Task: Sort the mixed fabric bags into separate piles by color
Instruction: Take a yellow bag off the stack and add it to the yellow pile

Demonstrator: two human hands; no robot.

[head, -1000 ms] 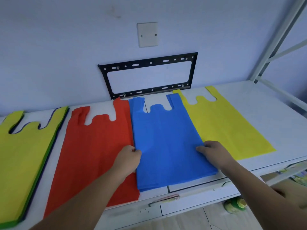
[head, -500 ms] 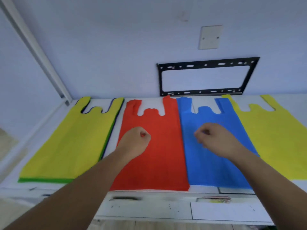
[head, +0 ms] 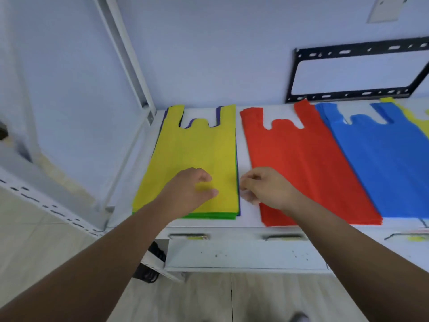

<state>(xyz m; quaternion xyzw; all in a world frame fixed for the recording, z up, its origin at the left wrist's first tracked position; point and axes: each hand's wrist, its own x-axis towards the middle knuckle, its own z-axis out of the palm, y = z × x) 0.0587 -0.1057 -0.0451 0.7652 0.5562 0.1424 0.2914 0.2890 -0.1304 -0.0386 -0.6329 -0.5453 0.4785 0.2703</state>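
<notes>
A mixed stack lies at the left of the white table, with a yellow bag on top and green and dark blue edges showing beneath. To its right lie a red pile, a blue pile and a corner of another yellow bag at the frame's right edge. My left hand hovers over the lower part of the top yellow bag, fingers loosely curled and apart, holding nothing. My right hand is at the stack's right edge, over the gap beside the red pile, fingers bent and empty.
A white metal rack post rises at the table's left end. A black wall bracket hangs on the wall behind the piles. Below the table's front edge are drawer slots, and a dark object sits on the floor.
Both hands left the blue pile and travelled left across the red pile to the mixed stack. The view swung left with them, and the fists loosened.
</notes>
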